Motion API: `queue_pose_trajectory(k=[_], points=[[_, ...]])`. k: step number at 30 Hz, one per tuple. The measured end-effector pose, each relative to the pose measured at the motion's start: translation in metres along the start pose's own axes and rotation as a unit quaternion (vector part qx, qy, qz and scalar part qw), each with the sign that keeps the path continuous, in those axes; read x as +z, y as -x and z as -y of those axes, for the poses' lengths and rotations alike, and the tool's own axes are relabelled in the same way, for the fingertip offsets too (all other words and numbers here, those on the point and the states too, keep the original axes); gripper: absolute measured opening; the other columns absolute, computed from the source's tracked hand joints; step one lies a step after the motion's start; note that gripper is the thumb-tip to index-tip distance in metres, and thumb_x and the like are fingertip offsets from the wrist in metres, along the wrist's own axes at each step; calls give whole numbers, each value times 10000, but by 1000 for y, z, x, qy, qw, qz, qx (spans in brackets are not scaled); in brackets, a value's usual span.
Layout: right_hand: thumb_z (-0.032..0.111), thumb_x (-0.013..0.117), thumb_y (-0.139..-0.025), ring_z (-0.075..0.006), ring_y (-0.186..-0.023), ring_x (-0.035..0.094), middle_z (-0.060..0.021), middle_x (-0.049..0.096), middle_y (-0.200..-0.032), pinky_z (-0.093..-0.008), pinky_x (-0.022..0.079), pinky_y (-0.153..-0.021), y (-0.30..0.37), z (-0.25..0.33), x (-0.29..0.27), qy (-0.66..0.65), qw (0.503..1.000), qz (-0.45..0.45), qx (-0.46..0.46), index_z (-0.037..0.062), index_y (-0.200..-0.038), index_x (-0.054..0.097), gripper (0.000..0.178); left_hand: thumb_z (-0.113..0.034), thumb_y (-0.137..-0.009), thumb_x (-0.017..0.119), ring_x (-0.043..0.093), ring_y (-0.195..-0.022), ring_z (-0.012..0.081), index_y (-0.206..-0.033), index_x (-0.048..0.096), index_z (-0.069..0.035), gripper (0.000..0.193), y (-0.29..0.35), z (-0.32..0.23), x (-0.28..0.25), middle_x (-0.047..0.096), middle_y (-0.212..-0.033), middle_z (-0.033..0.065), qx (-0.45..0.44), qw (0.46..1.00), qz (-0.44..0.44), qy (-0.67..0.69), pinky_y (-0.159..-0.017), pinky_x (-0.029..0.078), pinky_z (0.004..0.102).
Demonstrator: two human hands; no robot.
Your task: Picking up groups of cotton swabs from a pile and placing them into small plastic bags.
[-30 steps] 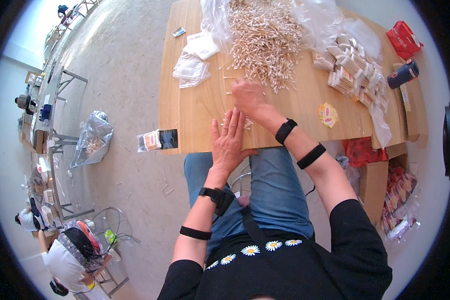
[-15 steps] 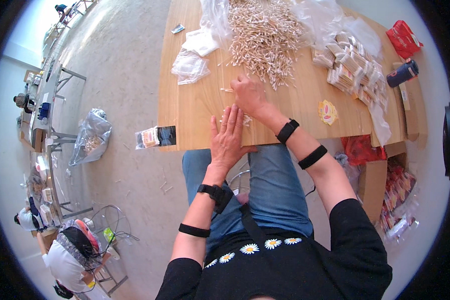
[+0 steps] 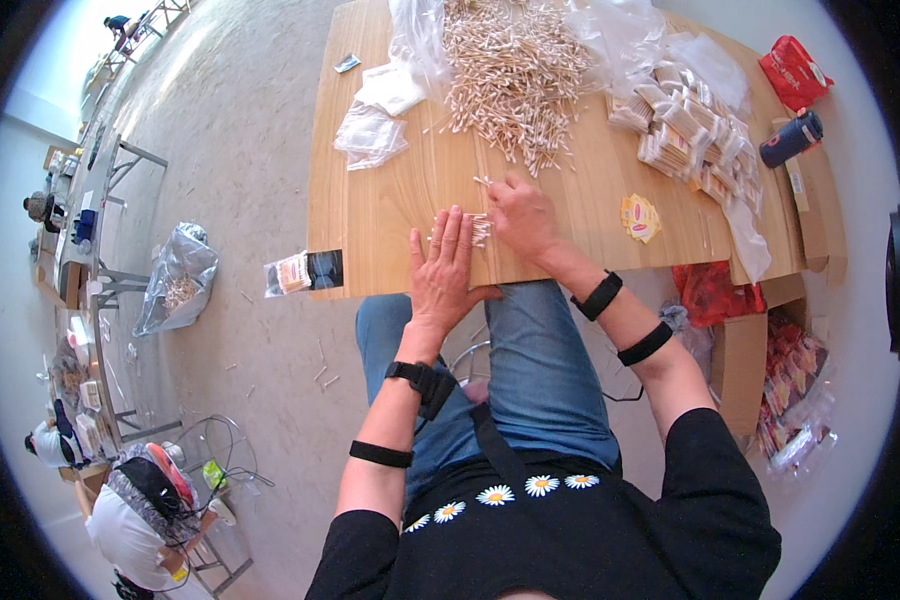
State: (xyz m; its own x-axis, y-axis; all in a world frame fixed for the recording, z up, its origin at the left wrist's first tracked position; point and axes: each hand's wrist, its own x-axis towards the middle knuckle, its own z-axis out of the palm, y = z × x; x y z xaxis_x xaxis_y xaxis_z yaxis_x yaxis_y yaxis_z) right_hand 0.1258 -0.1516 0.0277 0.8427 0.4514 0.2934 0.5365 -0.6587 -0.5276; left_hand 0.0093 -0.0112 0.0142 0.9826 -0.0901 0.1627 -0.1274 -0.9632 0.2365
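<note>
My left hand (image 3: 443, 265) lies flat near the table's front edge, fingers straight and pressing down beside a small bunch of cotton swabs (image 3: 481, 230); part of the bunch is hidden under the fingers. Just to the right, my right hand (image 3: 525, 217) is closed, its fingertips pinching a cotton swab (image 3: 483, 181) whose white tip sticks out to the left. Beyond both hands spreads a large loose heap of cotton swabs (image 3: 518, 85) on the wooden table (image 3: 590, 240).
Packed swab bags (image 3: 685, 130) are piled at the right, near yellow labels (image 3: 640, 217), a dark bottle (image 3: 792, 138) and a red bag (image 3: 795, 72). Clear plastic bags (image 3: 370, 137) lie at the left. A filled packet (image 3: 290, 273) overhangs the front left edge. Co-workers sit far left.
My right hand has moved right and a little toward me, away from the left hand, uncovering more of the small bunch. The left hand stays flat. The whole view has shifted slightly.
</note>
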Motion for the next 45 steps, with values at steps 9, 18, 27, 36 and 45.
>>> queue_pose_trajectory(k=[9,18,27,36,45], points=[[80,623,-831,-362,-832,685,-153,628,-978,-458,572,-701,-26,-33,-1,129,989,-46,63,47,-912,633,89,-629,-526,775,211,-1498,272,-1529,273,-47,1263,1,-3,-1,257,-1609,100,0,1000,-1,4,-1184,156,576],[138,661,-822,-361,-851,662,-135,612,-964,-467,546,-730,-12,-21,-8,91,992,-39,78,63,-890,635,104,-621,-519,782,223,-1495,267,-1523,284,-46,1260,0,-3,-2,269,-1604,99,1,1000,-3,-4,-1179,178,572],[93,580,-850,-368,-835,677,-167,623,-962,-475,562,-708,8,-35,-16,73,995,52,39,63,-898,643,85,-623,-520,781,218,-1496,272,-1520,293,-44,1254,0,-1,-4,274,-1601,104,1,1000,-5,-5,-1181,172,570],[91,621,-819,-377,-832,676,-179,628,-929,-462,565,-691,5,8,21,65,997,48,-7,42,-875,621,75,-638,-541,769,209,-1500,270,-1524,292,-46,1243,4,-1,-2,251,-1613,103,2,1000,-1,-2,-1180,159,571],[105,659,-796,-390,-983,632,-195,617,-1020,-475,522,-822,-33,-44,6,60,996,-59,17,16,-895,609,142,-624,-528,784,223,-1495,263,-1526,287,-53,1252,-2,-6,3,270,-1606,98,7,1000,3,-5,-1178,162,567]])
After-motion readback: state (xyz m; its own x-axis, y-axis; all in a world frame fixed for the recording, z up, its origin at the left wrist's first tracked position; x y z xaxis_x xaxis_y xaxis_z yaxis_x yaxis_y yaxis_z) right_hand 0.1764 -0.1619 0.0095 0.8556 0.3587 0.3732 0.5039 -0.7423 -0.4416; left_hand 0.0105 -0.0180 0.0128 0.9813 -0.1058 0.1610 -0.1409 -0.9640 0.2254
